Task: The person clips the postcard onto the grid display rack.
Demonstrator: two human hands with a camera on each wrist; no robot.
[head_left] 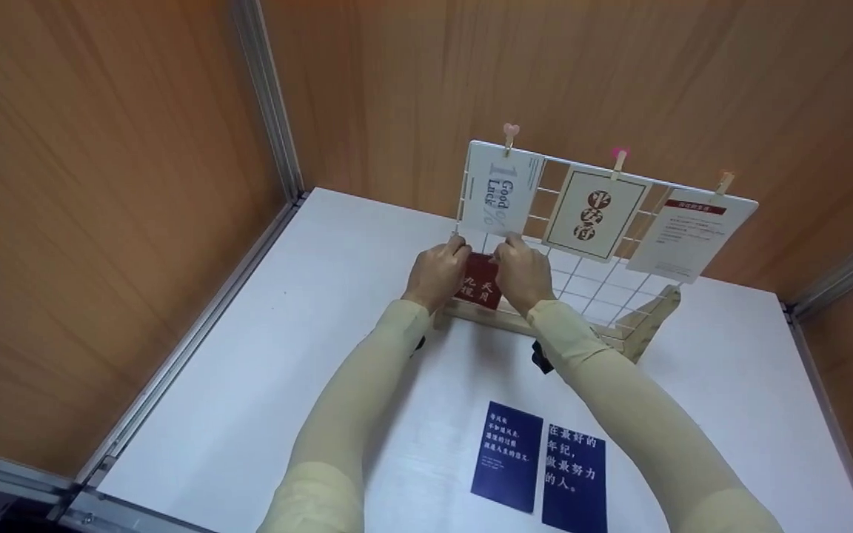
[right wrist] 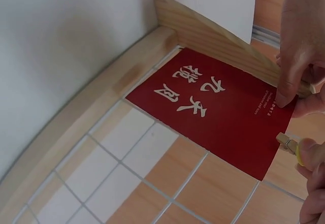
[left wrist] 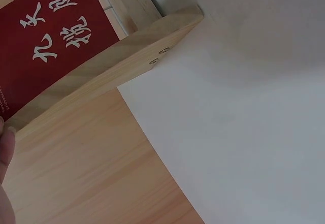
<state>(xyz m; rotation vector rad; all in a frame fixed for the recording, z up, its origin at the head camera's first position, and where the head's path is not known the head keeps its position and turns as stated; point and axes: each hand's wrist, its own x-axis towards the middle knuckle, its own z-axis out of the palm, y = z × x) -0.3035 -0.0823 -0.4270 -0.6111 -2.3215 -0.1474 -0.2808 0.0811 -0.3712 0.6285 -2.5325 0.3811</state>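
Observation:
A red card with white characters stands against the lower left of a white wire grid on a wooden base. My left hand pinches the card's upper edge near its left corner; in the right wrist view, the left thumb presses on its face. Between thumb and fingers, my right hand pinches a small wooden clothespin with a yellow decoration. The clothespin's tip meets the card's upper edge; whether it also clamps a wire, I cannot tell. In the head view the hands hide the clothespin.
Along the grid's top hang a "Good Luck" card, a cream card and a white card, each under a clothespin. Two blue cards lie on the white table between the forearms. Wooden panels enclose the table.

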